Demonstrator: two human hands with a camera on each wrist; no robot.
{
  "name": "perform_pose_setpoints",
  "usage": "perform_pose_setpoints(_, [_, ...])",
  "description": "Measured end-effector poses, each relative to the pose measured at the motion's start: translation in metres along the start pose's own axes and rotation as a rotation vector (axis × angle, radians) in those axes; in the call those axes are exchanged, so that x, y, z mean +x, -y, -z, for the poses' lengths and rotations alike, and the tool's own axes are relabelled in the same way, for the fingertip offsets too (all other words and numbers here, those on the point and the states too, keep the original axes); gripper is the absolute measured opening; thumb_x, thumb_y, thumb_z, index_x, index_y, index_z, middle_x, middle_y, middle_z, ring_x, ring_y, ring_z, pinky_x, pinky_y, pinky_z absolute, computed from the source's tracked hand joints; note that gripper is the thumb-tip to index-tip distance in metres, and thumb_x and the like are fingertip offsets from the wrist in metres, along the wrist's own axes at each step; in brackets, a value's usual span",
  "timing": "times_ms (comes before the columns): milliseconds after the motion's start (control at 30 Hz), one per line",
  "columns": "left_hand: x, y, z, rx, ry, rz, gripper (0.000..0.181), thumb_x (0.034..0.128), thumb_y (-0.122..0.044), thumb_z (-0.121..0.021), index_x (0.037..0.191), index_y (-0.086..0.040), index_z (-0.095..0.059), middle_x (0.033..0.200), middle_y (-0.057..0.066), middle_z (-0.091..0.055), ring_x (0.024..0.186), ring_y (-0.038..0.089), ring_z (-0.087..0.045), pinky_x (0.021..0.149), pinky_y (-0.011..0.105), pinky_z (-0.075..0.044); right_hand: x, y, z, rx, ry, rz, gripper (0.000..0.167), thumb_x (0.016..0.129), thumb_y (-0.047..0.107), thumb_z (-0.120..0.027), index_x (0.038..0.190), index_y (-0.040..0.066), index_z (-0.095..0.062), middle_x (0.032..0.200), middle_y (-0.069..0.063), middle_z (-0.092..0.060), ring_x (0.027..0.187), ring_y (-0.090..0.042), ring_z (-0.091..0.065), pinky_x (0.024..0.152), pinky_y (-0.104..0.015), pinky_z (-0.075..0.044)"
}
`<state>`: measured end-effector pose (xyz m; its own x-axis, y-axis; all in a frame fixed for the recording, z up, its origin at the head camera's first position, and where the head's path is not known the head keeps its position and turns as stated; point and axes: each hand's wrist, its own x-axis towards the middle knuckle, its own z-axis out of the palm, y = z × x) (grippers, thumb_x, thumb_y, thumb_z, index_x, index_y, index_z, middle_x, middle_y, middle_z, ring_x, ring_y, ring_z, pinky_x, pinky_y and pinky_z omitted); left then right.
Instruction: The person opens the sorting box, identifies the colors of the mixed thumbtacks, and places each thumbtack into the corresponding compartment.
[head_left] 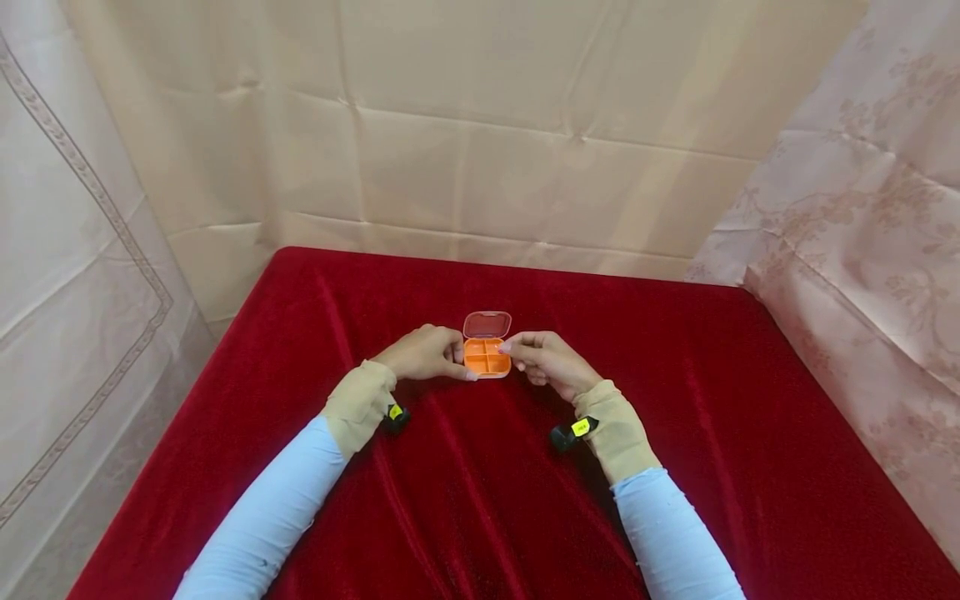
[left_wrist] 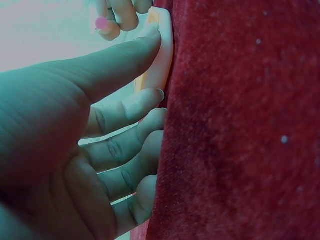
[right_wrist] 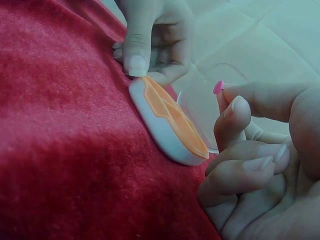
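Note:
An orange and white pill box (head_left: 476,363) lies on the red cloth with its clear lid (head_left: 487,324) raised at the back. Four-way dividers split its orange inside, where I make out no contents. My left hand (head_left: 426,354) grips the box's left end, thumb (left_wrist: 145,47) on the front rim and index finger beside it. Between the thumb and index fingertips of my right hand (head_left: 551,360) is a small round pink pill (right_wrist: 218,87). That hand is at the right edge of the box, and its other fingers are curled.
Red velvet-like cloth (head_left: 480,500) covers the table, with soft creases running toward me. Pale curtains (head_left: 480,133) hang behind the table and along both sides. Each wrist carries a small black camera (head_left: 573,433) with a yellow label.

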<state>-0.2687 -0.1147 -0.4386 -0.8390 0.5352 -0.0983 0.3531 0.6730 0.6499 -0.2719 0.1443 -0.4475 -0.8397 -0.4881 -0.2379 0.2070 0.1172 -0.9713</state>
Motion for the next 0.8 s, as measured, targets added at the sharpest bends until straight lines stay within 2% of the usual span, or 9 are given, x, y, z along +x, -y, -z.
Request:
perform_pose_setpoints(267, [0.001,0.001,-0.001,0.019,-0.005,-0.010,0.030,0.0865,-0.037,-0.085,0.088,-0.014,-0.066,0.078,-0.002,-0.064,0.071,0.012,-0.056,0.067,0.028,-0.046,0.003,-0.003,-0.004,-0.035,-0.009,-0.008,0.024,0.100,0.016,-0.068,0.112,-0.005,-0.064,0.069,0.001,-0.051,0.049,-0.006,-0.032,0.046,-0.021,-0.028])
perform_pose_setpoints(533, [0.002,0.002,0.000,0.026,-0.004,-0.010,0.030,0.0866,-0.037,-0.085,0.088,-0.014,-0.066,0.078,-0.002,-0.064,0.072,0.011,-0.056,0.067,0.028,-0.046,0.001,-0.001,-0.011,-0.062,-0.006,0.001,0.025,0.100,0.016,-0.068,0.111,-0.006,-0.064,0.069,-0.001,-0.051,0.049,-0.006,-0.033,0.047,-0.021,-0.029])
perform_pose_setpoints(800, [0.003,0.004,-0.001,0.027,0.003,-0.018,0.030,0.0867,-0.037,-0.085,0.088,-0.014,-0.066,0.079,-0.002,-0.065,0.072,0.011,-0.056,0.067,0.028,-0.047,0.003,-0.006,-0.016,-0.084,-0.014,0.023,0.017,0.100,0.013,-0.067,0.105,-0.003,-0.065,0.069,-0.002,-0.050,0.048,-0.006,-0.034,0.046,-0.021,-0.029])
